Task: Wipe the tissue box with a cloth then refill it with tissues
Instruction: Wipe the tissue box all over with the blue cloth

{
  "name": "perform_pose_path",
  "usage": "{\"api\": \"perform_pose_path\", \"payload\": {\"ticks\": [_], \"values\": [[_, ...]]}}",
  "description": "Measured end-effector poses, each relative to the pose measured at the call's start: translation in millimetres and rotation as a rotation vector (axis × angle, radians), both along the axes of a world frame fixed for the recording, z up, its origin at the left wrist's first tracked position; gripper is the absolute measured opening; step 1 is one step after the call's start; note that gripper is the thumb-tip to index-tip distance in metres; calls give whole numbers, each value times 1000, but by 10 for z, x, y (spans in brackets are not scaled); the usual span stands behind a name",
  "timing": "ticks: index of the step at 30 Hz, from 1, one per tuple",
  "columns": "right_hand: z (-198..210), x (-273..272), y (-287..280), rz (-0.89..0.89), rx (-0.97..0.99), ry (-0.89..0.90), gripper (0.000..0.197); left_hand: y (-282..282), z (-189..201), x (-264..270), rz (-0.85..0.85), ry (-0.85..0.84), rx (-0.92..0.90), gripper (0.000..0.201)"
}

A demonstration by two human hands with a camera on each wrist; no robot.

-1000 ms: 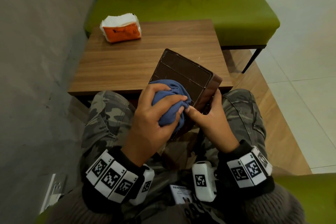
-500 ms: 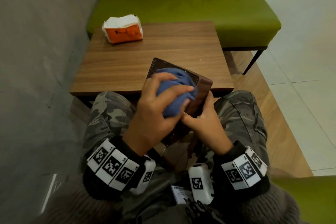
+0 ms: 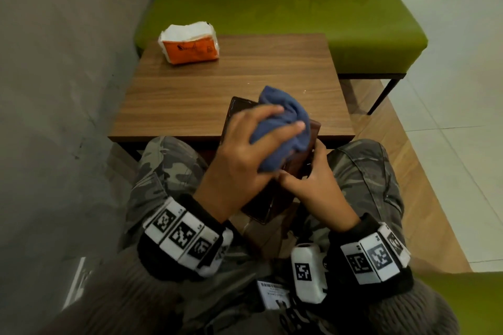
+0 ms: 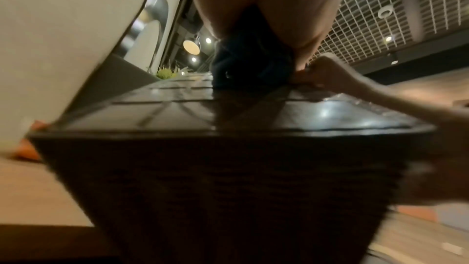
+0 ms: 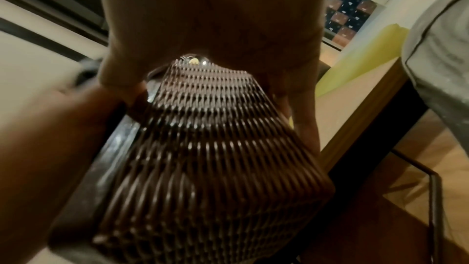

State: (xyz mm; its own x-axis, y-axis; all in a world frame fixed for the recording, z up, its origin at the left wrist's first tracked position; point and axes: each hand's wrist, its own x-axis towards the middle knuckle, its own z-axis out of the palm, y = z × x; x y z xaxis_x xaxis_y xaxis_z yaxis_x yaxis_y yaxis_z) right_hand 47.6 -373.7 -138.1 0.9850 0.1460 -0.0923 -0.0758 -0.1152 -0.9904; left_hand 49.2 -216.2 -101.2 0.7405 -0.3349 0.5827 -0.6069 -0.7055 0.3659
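A dark brown woven tissue box (image 3: 261, 207) is tilted over my lap at the table's near edge, its flat panel (image 4: 193, 111) facing up. My left hand (image 3: 245, 155) grips a bunched blue cloth (image 3: 283, 128) and presses it on that panel. My right hand (image 3: 313, 185) holds the box by its right side, thumb on the panel's edge and fingers round the woven wall (image 5: 203, 148). An orange and white tissue pack (image 3: 189, 45) lies at the table's far left corner.
The small wooden table (image 3: 231, 81) stands before my knees, with a green bench (image 3: 285, 11) behind it. A grey wall (image 3: 60, 90) runs along the left. Tiled floor (image 3: 449, 117) lies to the right.
My left hand has slid the blue cloth up the box's panel toward its far end. The box has tipped so that less of the panel shows. The right hand keeps its hold.
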Motion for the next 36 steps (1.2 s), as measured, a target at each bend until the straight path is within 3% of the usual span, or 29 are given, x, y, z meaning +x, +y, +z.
{"api": "perform_pose_path", "payload": {"ticks": [4,6,12,16,19,20,23,26,27,30,32,36], "values": [[-17,-28,-57,-37,21,41,102,198,45,238,260,152,-293,34],[-14,-19,-72,-68,48,55,101,210,23,213,282,191,-397,34],[42,122,-148,-333,242,158,83,-25,-367,-387,90,200,-109,49],[-12,130,-154,-326,290,252,56,-223,-386,-438,-145,30,10,41],[7,121,-160,-313,362,290,70,-115,-378,-303,-127,-39,61,45],[18,126,-182,-313,384,308,82,-77,-367,-284,-71,-5,-6,45],[69,89,-204,-259,442,288,70,-59,-219,-268,181,118,-424,36],[82,28,-177,-250,404,257,110,-32,-22,-134,301,185,-685,25],[85,9,-179,-243,390,209,111,2,35,-72,312,239,-744,23],[123,-3,-236,-155,227,58,94,155,158,163,363,393,-823,20],[175,-12,-237,-38,90,-32,96,207,240,301,372,432,-834,14],[221,-16,-148,31,-41,-93,100,134,516,429,286,259,-827,9]]}}
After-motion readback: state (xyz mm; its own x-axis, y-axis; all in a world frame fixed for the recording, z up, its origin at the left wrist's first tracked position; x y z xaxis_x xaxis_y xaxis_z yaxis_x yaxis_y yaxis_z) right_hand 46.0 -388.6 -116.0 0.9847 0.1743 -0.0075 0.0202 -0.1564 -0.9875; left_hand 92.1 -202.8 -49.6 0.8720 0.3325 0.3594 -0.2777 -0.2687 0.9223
